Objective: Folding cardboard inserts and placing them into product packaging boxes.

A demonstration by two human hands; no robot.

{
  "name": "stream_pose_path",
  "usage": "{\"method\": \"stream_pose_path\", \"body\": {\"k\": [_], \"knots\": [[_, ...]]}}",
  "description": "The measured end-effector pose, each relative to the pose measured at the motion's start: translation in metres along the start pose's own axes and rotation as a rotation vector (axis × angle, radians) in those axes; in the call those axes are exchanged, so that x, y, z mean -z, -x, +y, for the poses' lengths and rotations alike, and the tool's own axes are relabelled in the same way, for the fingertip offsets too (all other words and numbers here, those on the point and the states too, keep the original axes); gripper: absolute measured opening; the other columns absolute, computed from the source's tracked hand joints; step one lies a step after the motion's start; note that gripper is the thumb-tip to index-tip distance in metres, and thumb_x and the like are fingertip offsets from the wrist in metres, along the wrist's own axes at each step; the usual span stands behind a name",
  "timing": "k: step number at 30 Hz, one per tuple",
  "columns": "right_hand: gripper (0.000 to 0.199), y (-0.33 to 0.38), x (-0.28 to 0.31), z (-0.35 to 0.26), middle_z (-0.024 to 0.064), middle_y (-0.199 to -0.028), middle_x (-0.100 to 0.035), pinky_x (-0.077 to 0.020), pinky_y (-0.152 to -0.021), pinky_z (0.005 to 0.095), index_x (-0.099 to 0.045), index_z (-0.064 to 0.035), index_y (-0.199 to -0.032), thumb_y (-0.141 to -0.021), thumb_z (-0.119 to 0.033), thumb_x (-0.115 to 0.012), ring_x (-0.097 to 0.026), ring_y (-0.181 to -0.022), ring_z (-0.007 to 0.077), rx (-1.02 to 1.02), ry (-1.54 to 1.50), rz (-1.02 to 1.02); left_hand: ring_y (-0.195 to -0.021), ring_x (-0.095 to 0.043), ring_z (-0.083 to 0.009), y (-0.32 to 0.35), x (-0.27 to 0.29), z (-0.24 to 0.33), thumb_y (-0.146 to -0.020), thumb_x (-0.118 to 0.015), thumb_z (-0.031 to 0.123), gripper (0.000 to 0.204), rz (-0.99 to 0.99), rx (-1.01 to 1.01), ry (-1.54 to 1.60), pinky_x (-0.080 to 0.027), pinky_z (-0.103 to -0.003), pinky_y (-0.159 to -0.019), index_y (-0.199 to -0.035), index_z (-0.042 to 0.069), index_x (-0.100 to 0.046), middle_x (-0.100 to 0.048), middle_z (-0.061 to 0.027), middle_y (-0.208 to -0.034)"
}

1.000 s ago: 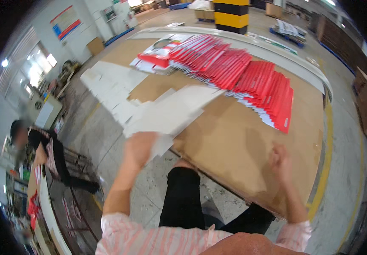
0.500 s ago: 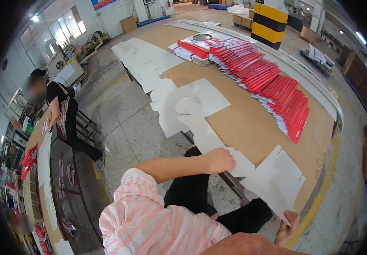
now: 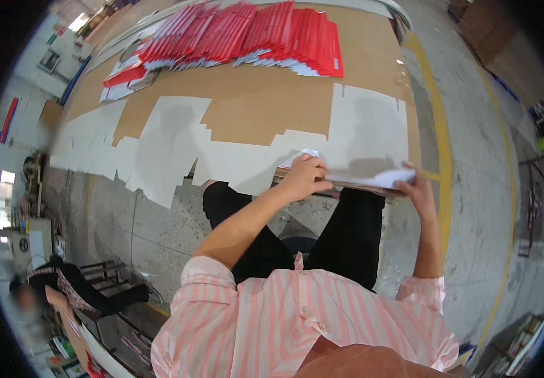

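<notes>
A flat white die-cut cardboard sheet (image 3: 368, 135) lies on the near edge of a big brown board (image 3: 266, 104). My left hand (image 3: 305, 176) pinches a folded flap at the sheet's near edge. My right hand (image 3: 416, 189) grips the same edge further right, where the card bends up. More white flat sheets (image 3: 158, 148) lie in a row to the left. My legs in black trousers stand below the board.
A long fanned row of red and white flat cartons (image 3: 247, 34) lies along the far side of the board. A seated person (image 3: 64, 293) is at the lower left beside a metal rack. A yellow floor line (image 3: 443, 157) runs on the right.
The view has swung to the right. The white sheet I carried now lies on the board's near edge, and both hands have come together on its front flap.
</notes>
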State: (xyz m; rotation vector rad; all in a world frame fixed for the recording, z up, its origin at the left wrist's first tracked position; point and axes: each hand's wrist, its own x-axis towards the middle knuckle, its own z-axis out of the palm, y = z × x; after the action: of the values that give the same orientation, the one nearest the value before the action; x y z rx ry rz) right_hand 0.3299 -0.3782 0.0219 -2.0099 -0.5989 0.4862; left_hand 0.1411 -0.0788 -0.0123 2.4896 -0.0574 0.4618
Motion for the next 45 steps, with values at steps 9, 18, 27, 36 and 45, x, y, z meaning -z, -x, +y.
{"method": "stream_pose_path", "body": {"k": [9, 18, 27, 36, 45], "knots": [[0.074, -0.001, -0.07, 0.001, 0.0188, -0.147, -0.034, -0.029, -0.107, 0.0508, -0.036, -0.0108, -0.142, -0.078, -0.027, -0.069, -0.029, -0.136, 0.0376, 0.185, 1.188, 0.404, -0.113, -0.046, -0.0359, -0.005, -0.054, 0.055, -0.075, -0.058, 0.002, 0.024, 0.185, 0.027, -0.375, -0.034, -0.05, -0.101, -0.099, 0.001, -0.057, -0.052, -0.0158, -0.114], [0.084, 0.031, 0.013, 0.037, 0.0221, -0.143, -0.04, -0.0316, -0.108, 0.0453, -0.021, -0.0029, -0.149, -0.082, -0.016, -0.07, -0.041, -0.128, 0.0339, -0.026, -0.008, 0.161, -0.097, -0.054, -0.0318, 0.027, 0.009, -0.026, -0.077, -0.067, 0.012, 0.014, 0.342, 0.26, -0.018, -0.042, -0.042, -0.087, -0.09, 0.008, -0.071, -0.061, -0.0104, -0.108], [0.061, -0.011, -0.038, -0.032, 0.014, -0.126, -0.053, -0.0446, -0.091, 0.0338, -0.047, -0.0001, -0.13, -0.076, -0.012, -0.075, -0.054, -0.109, 0.0217, 0.13, -0.362, 0.295, -0.097, -0.055, -0.0308, -0.016, -0.067, 0.046, -0.072, -0.068, 0.007, 0.02, 0.341, 0.166, 0.129, -0.043, -0.044, -0.086, -0.091, 0.008, -0.07, -0.056, -0.0111, -0.121], [0.064, -0.014, -0.133, -0.045, 0.0091, -0.125, -0.059, -0.0455, -0.085, 0.0387, -0.055, -0.0089, -0.128, -0.064, -0.007, -0.067, -0.057, -0.101, 0.0285, 0.706, 0.797, 0.192, -0.111, -0.053, -0.0319, 0.044, 0.019, 0.056, -0.078, -0.067, 0.021, 0.037, -0.061, -0.107, -0.279, -0.038, -0.047, -0.1, -0.113, 0.008, -0.063, -0.059, -0.0113, -0.114], [0.067, -0.012, -0.127, -0.045, 0.0091, -0.124, -0.06, -0.0456, -0.093, 0.0381, -0.054, -0.0096, -0.131, -0.065, -0.001, -0.063, -0.056, -0.102, 0.0316, 0.714, 0.521, 0.302, -0.108, -0.054, -0.0289, -0.01, 0.053, 0.014, -0.081, -0.059, 0.024, 0.034, 0.139, -0.003, -0.568, -0.032, -0.051, -0.102, -0.11, 0.008, -0.065, -0.061, -0.0106, -0.109]]}}
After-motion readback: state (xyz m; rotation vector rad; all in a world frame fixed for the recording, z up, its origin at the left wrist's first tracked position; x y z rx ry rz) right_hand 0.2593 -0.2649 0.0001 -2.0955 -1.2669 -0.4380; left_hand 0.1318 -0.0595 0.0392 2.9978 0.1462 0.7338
